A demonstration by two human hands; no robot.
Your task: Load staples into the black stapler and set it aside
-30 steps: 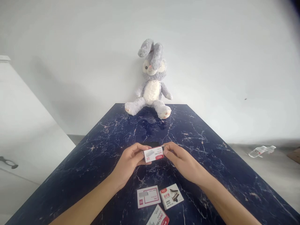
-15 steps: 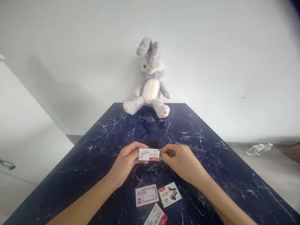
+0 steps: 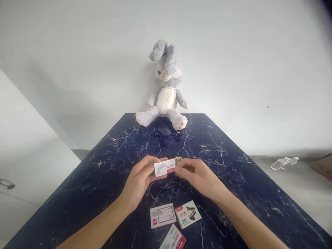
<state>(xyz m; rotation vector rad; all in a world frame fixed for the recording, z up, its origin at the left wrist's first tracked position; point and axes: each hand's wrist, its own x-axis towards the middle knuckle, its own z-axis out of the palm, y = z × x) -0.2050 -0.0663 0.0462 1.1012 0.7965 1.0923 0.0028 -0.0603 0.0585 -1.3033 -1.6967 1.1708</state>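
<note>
A small white and red staple box (image 3: 165,168) is held above the table, its printed face toward me. My left hand (image 3: 142,176) grips its left end, thumb in front and fingers behind. At the right end my right hand (image 3: 193,173) pinches the box with thumb and fingers. An end flap (image 3: 178,159) sticks out beside those fingertips. Nearer to me lie a flat white box with a pink frame (image 3: 163,216), a white box picturing a black staple remover (image 3: 188,214), and another staple box (image 3: 173,238), cut off by the lower frame edge.
The dark blue marbled table (image 3: 116,166) narrows toward the wall. A grey plush rabbit (image 3: 166,97) sits at its far edge. Right of the table, a clear plastic bottle (image 3: 283,163) lies on the floor near a brown box (image 3: 323,166).
The staple box has tilted, its right end rising, and its end flap now shows. My right fingers have shifted slightly at that end. The black object behind the box is now hidden.
</note>
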